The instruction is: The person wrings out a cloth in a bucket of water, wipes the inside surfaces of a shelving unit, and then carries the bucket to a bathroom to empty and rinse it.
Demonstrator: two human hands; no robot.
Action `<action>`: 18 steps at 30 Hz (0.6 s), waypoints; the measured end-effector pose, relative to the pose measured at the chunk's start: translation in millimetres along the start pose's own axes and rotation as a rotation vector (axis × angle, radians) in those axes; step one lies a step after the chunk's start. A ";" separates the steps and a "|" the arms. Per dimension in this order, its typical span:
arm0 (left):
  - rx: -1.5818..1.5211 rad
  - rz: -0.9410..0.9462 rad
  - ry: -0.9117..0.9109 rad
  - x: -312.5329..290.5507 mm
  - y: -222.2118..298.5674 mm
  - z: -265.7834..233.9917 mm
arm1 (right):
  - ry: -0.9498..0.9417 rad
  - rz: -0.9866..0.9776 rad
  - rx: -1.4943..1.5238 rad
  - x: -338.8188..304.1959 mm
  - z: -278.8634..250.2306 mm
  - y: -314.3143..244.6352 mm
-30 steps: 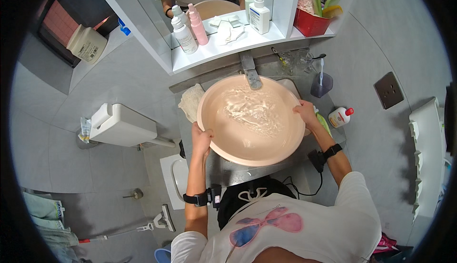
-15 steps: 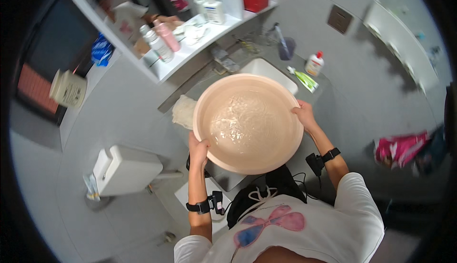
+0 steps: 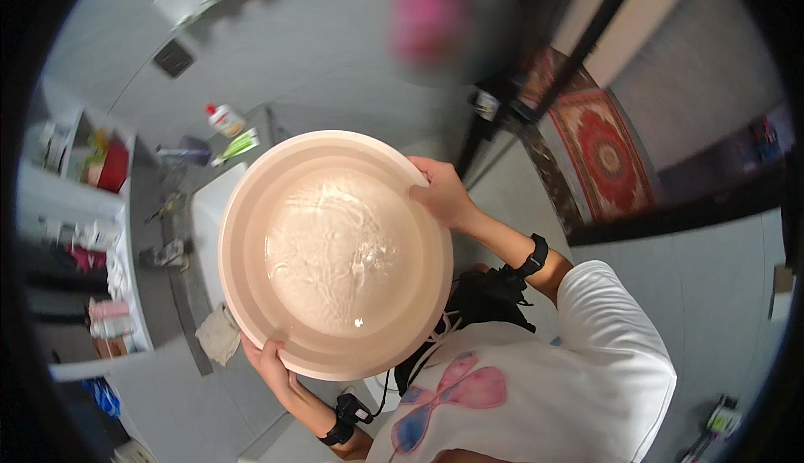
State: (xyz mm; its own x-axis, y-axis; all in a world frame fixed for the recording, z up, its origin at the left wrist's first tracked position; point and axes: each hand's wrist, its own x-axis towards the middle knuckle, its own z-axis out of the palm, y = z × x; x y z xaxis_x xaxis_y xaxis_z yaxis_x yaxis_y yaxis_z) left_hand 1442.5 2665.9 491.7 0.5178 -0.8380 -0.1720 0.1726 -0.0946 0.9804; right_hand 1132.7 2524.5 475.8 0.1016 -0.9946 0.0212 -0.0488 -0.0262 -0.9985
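A round peach-coloured plastic basin with rippling clear water in it is held up in front of my body. At its lower left rim my left hand grips with the thumb over the edge. My right hand clasps the upper right rim, its thumb on the inner side and the other fingers out of sight under the wall. Behind the basin, partly covered by it, is the white sink. A pale cloth lies on the counter close to my left hand.
On the counter stand a white bottle with a red cap, a green tube and a dark cup. A white shelf unit holds bottles on the left. At the right, a dark-framed doorway leads to a red patterned rug.
My body and view have turned right, away from the sink, with the basin carried along in both hands. The doorway and rug have come into view; the water is still rippling.
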 end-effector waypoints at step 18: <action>0.004 -0.185 -0.478 -203.5 -96.8 237.5 | 0.557 0.132 0.038 -262.9 -318.5 52.4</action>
State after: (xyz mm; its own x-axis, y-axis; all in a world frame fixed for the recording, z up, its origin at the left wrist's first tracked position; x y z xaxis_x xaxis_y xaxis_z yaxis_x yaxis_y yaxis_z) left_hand 1121.5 2718.0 454.6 0.0381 -0.9592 -0.2803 0.2217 -0.2654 0.9383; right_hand 787.0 2752.7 434.3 -0.4424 -0.8923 -0.0898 0.0108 0.0948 -0.9954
